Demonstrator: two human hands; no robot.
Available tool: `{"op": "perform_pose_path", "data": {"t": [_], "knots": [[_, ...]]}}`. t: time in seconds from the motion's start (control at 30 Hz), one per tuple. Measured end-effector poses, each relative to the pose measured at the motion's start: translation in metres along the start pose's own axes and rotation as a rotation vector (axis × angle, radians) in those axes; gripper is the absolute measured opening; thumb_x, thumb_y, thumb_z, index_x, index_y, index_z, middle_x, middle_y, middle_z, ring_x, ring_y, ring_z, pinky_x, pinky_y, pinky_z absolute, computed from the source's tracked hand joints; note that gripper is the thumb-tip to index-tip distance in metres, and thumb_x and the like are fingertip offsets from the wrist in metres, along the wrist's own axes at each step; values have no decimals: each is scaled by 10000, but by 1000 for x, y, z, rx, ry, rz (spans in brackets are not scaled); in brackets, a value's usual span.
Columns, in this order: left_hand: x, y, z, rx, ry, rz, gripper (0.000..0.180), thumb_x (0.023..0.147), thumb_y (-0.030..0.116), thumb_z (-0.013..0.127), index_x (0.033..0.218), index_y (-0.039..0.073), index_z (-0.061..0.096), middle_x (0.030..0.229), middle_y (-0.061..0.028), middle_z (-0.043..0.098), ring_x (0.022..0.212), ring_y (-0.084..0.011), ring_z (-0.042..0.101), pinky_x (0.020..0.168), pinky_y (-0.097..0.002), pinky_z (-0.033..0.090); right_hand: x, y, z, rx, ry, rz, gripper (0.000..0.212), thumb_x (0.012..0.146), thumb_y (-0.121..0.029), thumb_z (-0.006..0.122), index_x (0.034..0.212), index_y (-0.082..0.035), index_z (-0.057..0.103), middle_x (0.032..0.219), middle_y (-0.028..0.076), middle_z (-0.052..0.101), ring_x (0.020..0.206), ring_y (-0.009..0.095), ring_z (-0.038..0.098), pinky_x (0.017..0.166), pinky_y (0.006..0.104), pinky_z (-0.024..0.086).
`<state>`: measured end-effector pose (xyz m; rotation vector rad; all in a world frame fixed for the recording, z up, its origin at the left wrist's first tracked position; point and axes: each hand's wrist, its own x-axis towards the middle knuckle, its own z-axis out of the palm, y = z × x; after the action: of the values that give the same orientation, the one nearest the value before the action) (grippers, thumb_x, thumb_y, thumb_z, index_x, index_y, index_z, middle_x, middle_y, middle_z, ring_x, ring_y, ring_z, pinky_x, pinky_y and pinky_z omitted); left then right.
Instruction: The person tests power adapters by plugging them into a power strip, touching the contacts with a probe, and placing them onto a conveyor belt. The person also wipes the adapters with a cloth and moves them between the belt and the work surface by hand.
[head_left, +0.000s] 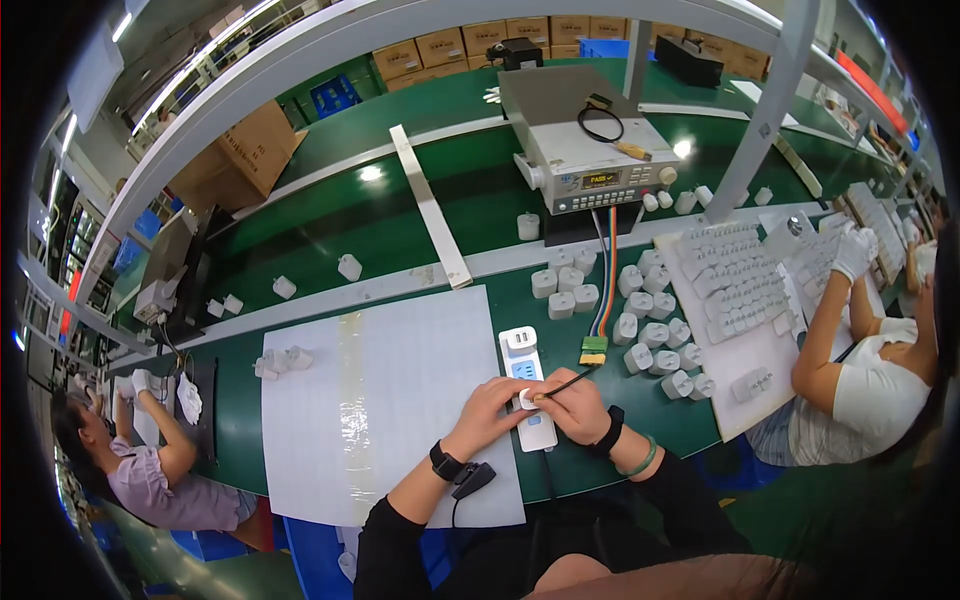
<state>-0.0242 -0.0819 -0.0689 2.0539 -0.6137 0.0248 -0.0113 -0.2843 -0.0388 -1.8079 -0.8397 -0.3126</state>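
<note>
White power strip (528,385) lies on green bench beside white sheet (380,400). Left hand (490,410) curled closed, pinching small white plug (526,398) against strip. Right hand (575,405) closed on thin black probe (568,383), tip near ribbon cable connector (593,349).

My left hand (492,405) and right hand (572,403) cover the middle of the white power strip (527,385), and I can't tell how the small white piece (526,398) between my fingers sits. The thin black probe (570,382) in my right hand hides its tip there. Beyond my hands, the tester's display (601,179) is too small to make out. My elbows are cut off at the lower edge.
</note>
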Motion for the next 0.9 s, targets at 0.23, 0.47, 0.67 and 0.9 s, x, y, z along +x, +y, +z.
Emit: {"op": "perform_pose_path", "data": {"t": [0.23, 0.47, 0.67, 0.9], "knots": [[-2, -6, -1, -47, -24, -14, 381, 776, 124, 712, 1144, 94, 616, 1113, -55, 645, 1040, -272, 574, 916, -363, 440, 60, -4, -9, 153, 195, 134, 99, 871, -39, 559, 918, 0, 637, 937, 89, 637, 858, 242, 583, 765, 310, 454], [-2, -4, -1, -102, -39, -25, 435, 780, 125, 704, 1202, 103, 598, 1135, -51, 640, 1077, -259, 557, 948, -356, 420, 60, 41, 19, 21, 71, 202, 132, 905, -61, 520, 935, 17, 622, 990, 104, 638, 900, 258, 567, 810, 315, 450], [11, -10, -27, -477, 106, -95, 484, 796, 112, 680, 1266, 97, 563, 1231, -98, 558, 1081, -232, 547, 911, -353, 429, 54, 46, 27, 13, 92, 189, 136, 901, -88, 546, 968, -13, 638, 988, 89, 628, 884, 258, 586, 778, 321, 470], [185, -41, -110, 257, 261, -58, 485, 799, 127, 672, 1271, 113, 561, 1139, -104, 530, 983, -204, 552, 810, -273, 467, 51, 44, 23, 62, 68, 254, 117, 899, -67, 558, 959, 3, 630, 988, 83, 623, 883, 246, 572, 784, 310, 462]]}}
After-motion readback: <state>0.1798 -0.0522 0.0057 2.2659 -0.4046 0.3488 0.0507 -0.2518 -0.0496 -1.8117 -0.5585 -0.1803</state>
